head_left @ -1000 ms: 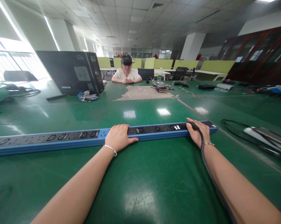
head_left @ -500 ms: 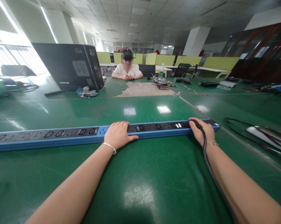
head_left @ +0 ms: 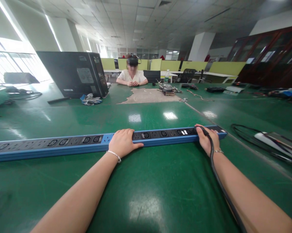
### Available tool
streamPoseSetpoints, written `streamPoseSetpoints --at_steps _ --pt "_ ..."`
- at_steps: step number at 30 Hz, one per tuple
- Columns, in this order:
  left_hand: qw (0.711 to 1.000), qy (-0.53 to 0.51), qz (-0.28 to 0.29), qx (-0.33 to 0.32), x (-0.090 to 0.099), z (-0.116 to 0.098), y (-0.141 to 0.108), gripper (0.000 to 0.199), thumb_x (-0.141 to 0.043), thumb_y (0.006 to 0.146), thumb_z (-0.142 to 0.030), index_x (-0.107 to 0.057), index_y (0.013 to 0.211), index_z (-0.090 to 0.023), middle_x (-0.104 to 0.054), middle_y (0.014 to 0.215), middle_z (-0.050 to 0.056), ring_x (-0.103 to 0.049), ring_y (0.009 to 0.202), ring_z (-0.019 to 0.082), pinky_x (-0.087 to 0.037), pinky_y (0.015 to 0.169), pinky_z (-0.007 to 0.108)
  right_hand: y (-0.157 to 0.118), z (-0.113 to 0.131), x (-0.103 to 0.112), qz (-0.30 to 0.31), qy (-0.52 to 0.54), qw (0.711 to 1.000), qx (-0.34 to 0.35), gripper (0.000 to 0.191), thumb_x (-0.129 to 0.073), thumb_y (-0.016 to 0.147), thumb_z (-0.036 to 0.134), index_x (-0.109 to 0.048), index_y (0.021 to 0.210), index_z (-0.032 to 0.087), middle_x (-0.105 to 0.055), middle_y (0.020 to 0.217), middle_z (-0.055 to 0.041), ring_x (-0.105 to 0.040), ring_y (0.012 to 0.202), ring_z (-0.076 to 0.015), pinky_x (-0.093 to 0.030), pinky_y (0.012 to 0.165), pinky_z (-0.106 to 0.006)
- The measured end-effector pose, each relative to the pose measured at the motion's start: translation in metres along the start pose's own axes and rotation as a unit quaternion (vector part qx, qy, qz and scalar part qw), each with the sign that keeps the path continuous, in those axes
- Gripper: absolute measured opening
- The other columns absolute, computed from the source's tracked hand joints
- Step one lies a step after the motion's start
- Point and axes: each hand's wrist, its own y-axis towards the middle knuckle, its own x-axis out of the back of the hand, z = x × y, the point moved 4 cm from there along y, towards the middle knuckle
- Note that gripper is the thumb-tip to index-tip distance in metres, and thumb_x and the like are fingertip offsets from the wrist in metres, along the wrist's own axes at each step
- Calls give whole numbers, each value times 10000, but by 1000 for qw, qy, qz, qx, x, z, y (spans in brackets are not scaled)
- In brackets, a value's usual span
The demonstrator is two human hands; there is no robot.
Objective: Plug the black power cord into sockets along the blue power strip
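A long blue power strip (head_left: 73, 149) with black sockets lies across the green table, running out of view at the left. My left hand (head_left: 122, 142) is laid over its middle, fingers across the top and thumb along the near side, gripping it. Close to the strip's right end, my right hand (head_left: 208, 139) is closed around the plug of a black power cord (head_left: 215, 171). The plug meets the strip's sockets; how deep it sits is hidden by my fingers. From there the cord hangs over my right wrist and runs down toward me.
A black computer case (head_left: 75, 75) stands at the back left, with work gloves (head_left: 91, 99) beside it. Across the table (head_left: 146, 181) sits a person (head_left: 132, 76). A bottle (head_left: 166, 77) and small parts stand at the back. Black cables (head_left: 243, 134) lie at the right.
The camera view has tilted up slightly. Both hands keep their places on the strip and plug; the strip's right end appears shifted very slightly left.
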Motion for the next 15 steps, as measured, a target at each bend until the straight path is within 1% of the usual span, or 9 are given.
streamPoseSetpoints --at_steps 1,3,4,5,7,9,12,15 --pt "1000 -1 0 0 0 0 0 705 -464 694 -712 -532 1124 -157 -627 1064 112 -565 990 267 -378 887 377 1 0 5 -41 36 998 -15 429 -339 851 477 -641 997 209 -674 1004 -78 -594 981 -237 -380 939 -443" --pt "1000 -2 1 2 0 0 0 703 -468 693 -709 -533 1125 -158 -628 1062 110 -565 990 266 -377 890 376 3 -4 17 -129 99 986 -46 475 -293 873 477 -625 1031 176 -663 1021 -100 -602 965 -220 -439 888 -400" --pt "1000 -3 3 4 0 0 0 703 -471 691 -709 -534 1126 -160 -627 1066 109 -563 993 266 -377 893 377 4 -7 20 -151 116 980 -55 481 -293 875 478 -623 1036 167 -662 1018 -105 -607 955 -215 -456 870 -392" --pt "1000 -4 5 6 0 0 0 700 -473 690 -708 -535 1127 -164 -626 1070 109 -562 997 266 -376 895 378 5 -10 23 -153 125 979 -55 471 -316 870 481 -630 1021 164 -666 1000 -102 -613 942 -216 -465 861 -396" --pt "1000 -5 8 9 0 0 0 691 -479 689 -705 -536 1128 -175 -625 1074 106 -560 1002 265 -375 897 378 7 -20 23 -127 130 982 -46 436 -372 852 486 -645 980 172 -672 973 -89 -619 927 -222 -474 850 -409" --pt "1000 -5 7 8 -1 0 0 686 -480 689 -704 -536 1127 -179 -625 1074 105 -560 1001 264 -375 897 378 8 -34 23 -132 120 982 -63 428 -415 830 508 -648 961 172 -675 955 -87 -624 906 -228 -482 829 -414" --pt "1000 -4 1 5 0 1 0 689 -475 691 -706 -535 1124 -174 -624 1077 107 -561 998 264 -375 898 379 8 -55 20 -142 80 981 -109 481 -485 767 570 -649 945 154 -685 902 -94 -632 859 -249 -495 787 -420" --pt "1000 -3 2 2 0 1 0 690 -476 690 -706 -538 1118 -169 -627 1064 108 -564 994 271 -381 893 384 10 -64 15 -128 34 985 -107 518 -495 729 621 -662 914 167 -684 926 -100 -621 903 -266 -487 808 -414"
